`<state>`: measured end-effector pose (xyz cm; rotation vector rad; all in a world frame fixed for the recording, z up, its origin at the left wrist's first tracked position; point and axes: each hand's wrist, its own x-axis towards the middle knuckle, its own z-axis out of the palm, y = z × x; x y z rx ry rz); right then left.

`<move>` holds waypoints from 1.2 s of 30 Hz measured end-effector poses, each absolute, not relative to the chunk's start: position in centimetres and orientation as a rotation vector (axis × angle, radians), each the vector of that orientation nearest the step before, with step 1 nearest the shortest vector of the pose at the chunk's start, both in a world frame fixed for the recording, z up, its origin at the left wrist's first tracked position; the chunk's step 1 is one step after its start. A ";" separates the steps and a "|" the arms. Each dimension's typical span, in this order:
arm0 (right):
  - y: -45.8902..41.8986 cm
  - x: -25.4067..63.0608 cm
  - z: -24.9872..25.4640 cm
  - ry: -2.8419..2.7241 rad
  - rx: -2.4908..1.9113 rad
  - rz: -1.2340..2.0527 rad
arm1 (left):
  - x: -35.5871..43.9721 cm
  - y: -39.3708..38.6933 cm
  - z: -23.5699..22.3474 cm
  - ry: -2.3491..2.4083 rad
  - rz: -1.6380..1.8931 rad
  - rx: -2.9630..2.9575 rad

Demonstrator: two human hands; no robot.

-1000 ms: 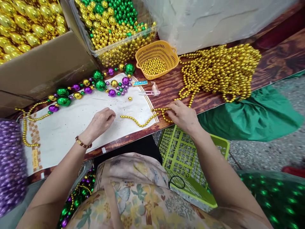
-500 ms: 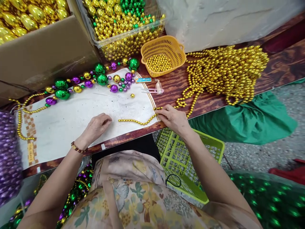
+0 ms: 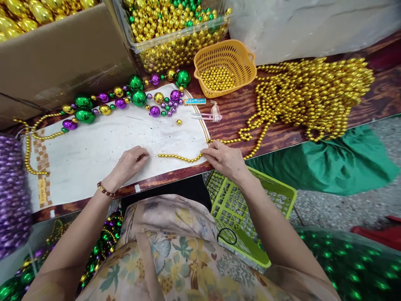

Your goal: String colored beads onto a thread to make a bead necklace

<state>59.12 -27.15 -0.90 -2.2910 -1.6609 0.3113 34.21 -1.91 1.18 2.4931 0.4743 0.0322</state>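
Note:
My right hand (image 3: pixel 224 158) pinches a gold bead strand (image 3: pixel 180 157) at the right end of a white cloth (image 3: pixel 103 159). The strand's free end lies on the cloth, pointing left. Over the cloth, my left hand (image 3: pixel 131 164) is closed with thumb and fingertips together, a short gap from that end; whatever it may hold is too small to see. A needle (image 3: pixel 144 120) and a loose gold bead (image 3: pixel 178 122) lie beyond. Along the far edge runs a string of green, purple and gold beads (image 3: pixel 138 98). Small scissors (image 3: pixel 202 117) rest at the cloth's right border.
An orange basket (image 3: pixel 200 54) holds small gold beads. Behind are a clear bin (image 3: pixel 134 44) and a cardboard box (image 3: pixel 69 54). A pile of gold bead strands (image 3: pixel 313 96) covers the right side. Purple beads (image 3: pixel 12 196) stand left; a green crate (image 3: pixel 232 209) is below.
The view has shifted slightly. Both hands keep nearly the same place and pose, the right one still on the gold bead strand.

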 end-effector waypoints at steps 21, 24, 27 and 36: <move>-26.2 56.9 -0.9 -1.729 -2.242 0.429 | 34.0 -1.8 0.7 0.472 0.070 2.482; -26.0 56.7 -0.7 -1.705 -2.248 0.449 | 34.0 -1.8 0.7 0.468 0.071 2.476; -25.7 56.2 -0.3 -1.707 -2.258 0.478 | 34.0 -1.9 0.9 0.474 0.069 2.469; -24.5 55.0 0.0 -1.729 -2.350 0.495 | 34.0 -1.9 0.8 0.478 0.094 2.453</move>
